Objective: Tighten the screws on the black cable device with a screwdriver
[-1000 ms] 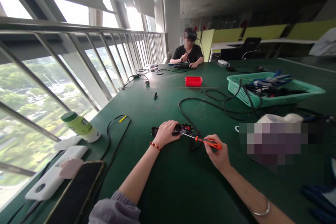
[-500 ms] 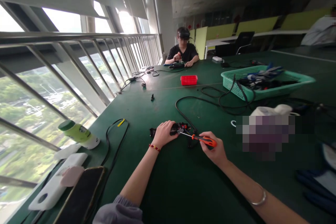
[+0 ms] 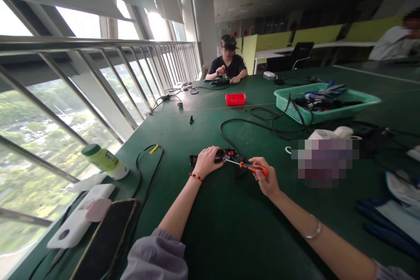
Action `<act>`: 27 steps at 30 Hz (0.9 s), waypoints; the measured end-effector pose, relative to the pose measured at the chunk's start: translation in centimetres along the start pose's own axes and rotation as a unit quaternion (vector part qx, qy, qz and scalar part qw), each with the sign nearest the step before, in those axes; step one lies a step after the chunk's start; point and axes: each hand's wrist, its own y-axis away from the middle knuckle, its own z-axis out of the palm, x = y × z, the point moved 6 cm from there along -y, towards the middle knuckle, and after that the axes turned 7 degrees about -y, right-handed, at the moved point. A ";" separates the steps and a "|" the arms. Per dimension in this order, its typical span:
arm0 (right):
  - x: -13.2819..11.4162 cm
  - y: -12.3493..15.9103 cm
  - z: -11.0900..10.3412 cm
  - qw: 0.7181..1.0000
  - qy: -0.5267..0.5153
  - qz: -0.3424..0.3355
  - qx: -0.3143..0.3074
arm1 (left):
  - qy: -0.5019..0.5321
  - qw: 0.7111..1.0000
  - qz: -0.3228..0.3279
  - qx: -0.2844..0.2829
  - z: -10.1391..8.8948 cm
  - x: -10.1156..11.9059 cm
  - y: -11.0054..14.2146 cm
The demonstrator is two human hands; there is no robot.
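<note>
Black device (image 3: 227, 154): on the green table (image 3: 203, 232), innards exposed; I judge it stiff, fairly light, delicate around its red bits.
Left hand (image 3: 207, 161): fingers curled over the casing, where I'd hold it.
Right hand (image 3: 265, 176): fingers wrapped round the screwdriver (image 3: 250, 166), probably rigid and grippy; I can't tell whether its tip touches.
</note>
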 end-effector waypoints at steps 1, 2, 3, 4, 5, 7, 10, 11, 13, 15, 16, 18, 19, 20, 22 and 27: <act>-0.2 -0.1 0.0 1.000 -0.001 0.001 0.008 | -0.001 1.000 0.000 0.001 -0.1 0.1 0.1; -0.5 -0.2 0.0 1.000 -0.001 0.003 0.019 | -0.004 1.000 0.000 0.002 -0.2 0.2 0.2; -0.9 -0.4 0.0 0.999 0.000 0.005 0.033 | -0.007 1.000 0.001 0.003 -0.3 0.3 0.2; -1.2 -0.6 0.0 0.999 0.001 0.007 0.048 | -0.010 1.000 0.002 0.004 -0.4 0.4 0.3; -1.5 -0.8 0.1 0.998 0.002 0.008 0.063 | -0.014 1.000 0.003 0.004 -0.5 0.6 0.4; -2.0 -1.1 0.2 0.996 0.004 0.010 0.092 | -0.021 1.000 0.007 0.003 -0.8 0.9 0.6; -2.6 -1.3 0.5 0.991 0.012 0.018 0.132 | -0.026 1.000 0.010 0.000 -1.0 1.3 0.6; -2.8 -1.3 0.6 0.989 0.017 0.023 0.147 | -0.027 1.000 0.011 -0.002 -1.1 1.4 0.6; -3.1 -1.2 0.8 0.985 0.032 0.036 0.168 | -0.027 1.000 0.011 -0.007 -1.1 1.6 0.6; -3.6 -1.0 1.0 0.981 0.053 0.051 0.181 | -0.028 1.000 0.008 -0.011 -1.2 1.8 0.7; -3.8 -0.9 1.0 0.979 0.063 0.059 0.186 | -0.028 1.000 0.004 -0.012 -1.2 1.9 0.8; -4.1 -0.6 0.9 0.975 0.077 0.073 0.194 | -0.027 0.999 -0.011 -0.013 -1.2 2.1 1.0; -4.1 -0.4 0.8 0.974 0.079 0.078 0.196 | -0.026 0.999 -0.021 -0.012 -1.2 2.2 1.1; -4.2 -0.3 0.8 0.974 0.079 0.081 0.196 | -0.024 0.999 -0.034 -0.011 -1.2 2.4 1.1; -4.1 0.1 0.8 0.974 0.074 0.082 0.197 | -0.019 0.997 -0.068 -0.008 -1.0 2.7 1.2; -4.2 1.4 1.0 0.971 0.056 0.077 0.218 | 0.007 0.990 -0.143 -0.004 -0.2 3.2 1.4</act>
